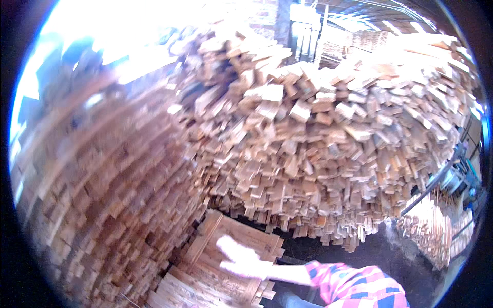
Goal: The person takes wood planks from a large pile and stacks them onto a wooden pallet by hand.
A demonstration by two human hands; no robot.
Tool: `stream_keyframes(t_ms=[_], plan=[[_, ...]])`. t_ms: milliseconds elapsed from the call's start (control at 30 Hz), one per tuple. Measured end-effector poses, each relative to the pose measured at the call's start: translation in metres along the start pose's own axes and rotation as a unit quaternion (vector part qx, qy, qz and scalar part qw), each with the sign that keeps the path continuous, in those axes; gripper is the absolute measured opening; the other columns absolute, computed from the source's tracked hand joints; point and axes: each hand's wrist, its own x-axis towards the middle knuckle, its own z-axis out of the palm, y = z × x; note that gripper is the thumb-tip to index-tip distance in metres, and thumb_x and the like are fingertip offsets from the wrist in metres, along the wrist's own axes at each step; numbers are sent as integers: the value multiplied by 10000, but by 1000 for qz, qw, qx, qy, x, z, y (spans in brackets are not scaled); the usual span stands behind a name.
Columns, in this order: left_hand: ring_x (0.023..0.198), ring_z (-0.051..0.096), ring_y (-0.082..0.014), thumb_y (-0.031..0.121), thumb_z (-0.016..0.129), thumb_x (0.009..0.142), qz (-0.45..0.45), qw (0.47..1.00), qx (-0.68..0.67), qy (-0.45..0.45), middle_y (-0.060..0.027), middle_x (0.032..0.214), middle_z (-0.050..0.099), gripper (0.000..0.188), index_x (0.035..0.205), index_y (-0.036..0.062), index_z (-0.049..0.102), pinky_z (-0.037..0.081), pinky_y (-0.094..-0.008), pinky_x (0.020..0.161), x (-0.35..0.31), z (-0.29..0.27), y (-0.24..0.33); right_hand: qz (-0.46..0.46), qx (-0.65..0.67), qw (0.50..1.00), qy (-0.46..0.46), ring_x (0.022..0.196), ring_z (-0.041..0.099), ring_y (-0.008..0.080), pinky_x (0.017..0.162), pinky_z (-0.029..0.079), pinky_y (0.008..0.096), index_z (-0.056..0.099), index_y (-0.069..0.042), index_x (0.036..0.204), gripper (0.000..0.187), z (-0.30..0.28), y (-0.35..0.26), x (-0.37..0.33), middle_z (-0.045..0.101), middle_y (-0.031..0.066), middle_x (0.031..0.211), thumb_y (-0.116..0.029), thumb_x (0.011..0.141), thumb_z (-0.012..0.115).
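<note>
Boards point(203, 251) lie in a low stack between the blurred left woodpile point(118, 205) and the dark floor point(354, 259). Over the stack, toward its right edge, the right hand point(240, 260) has its fingers spread; whether it touches the wood, I cannot tell.

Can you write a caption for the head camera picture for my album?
An open right hand over wooden boards, a big heap of wood pieces behind.

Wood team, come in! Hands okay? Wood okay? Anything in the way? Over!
Right hand open, at wooden boards; touching unclear. Left hand out of view. Wood pile beyond, blurry pile to the left; nothing visibly blocking the hand.
</note>
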Motion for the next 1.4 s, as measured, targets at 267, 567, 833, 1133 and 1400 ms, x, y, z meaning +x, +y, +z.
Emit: stream_keyframes(t_ms=[267,567,833,1133,1400], plan=[[1274,552,-313,430,674,953,253,955,-143,-53,-228,1369,595,651,1411,-11,530,429,-376,1073,17,-41,-3,34,-370,780,504,1424,374,400,1140,334,475,387,-37,1526,777,-432,-5,98,354,273,1553,-309,862,685],[1231,588,-296,492,667,942,315,899,-289,-88,-198,1313,636,668,1401,22,546,464,-358,1020,-74,-92,241,171,-378,823,389,1400,331,517,978,341,741,372,-323,1531,564,-495,73,187,226,160,1637,-232,985,478],[1143,636,-315,451,676,949,353,850,-375,-109,-167,1324,633,634,1443,82,528,487,-368,991,-105,-95,286,204,-400,827,338,1157,532,402,884,480,570,485,-131,1348,529,-600,28,176,455,198,1357,-209,854,658],[1444,334,-443,919,446,751,425,484,-605,-468,-285,1617,204,1276,1601,32,103,328,-580,1165,-145,-264,491,-152,-633,732,203,979,615,273,779,528,411,542,-52,1199,402,-583,-109,50,577,160,1117,-266,867,622],[1283,558,-381,601,670,867,337,317,-639,-614,-256,1442,509,958,1500,-39,342,490,-538,1061,-228,-330,573,-265,-493,818,130,1052,628,235,842,525,349,552,18,1230,484,-476,-169,-103,615,148,1159,-322,894,632]])
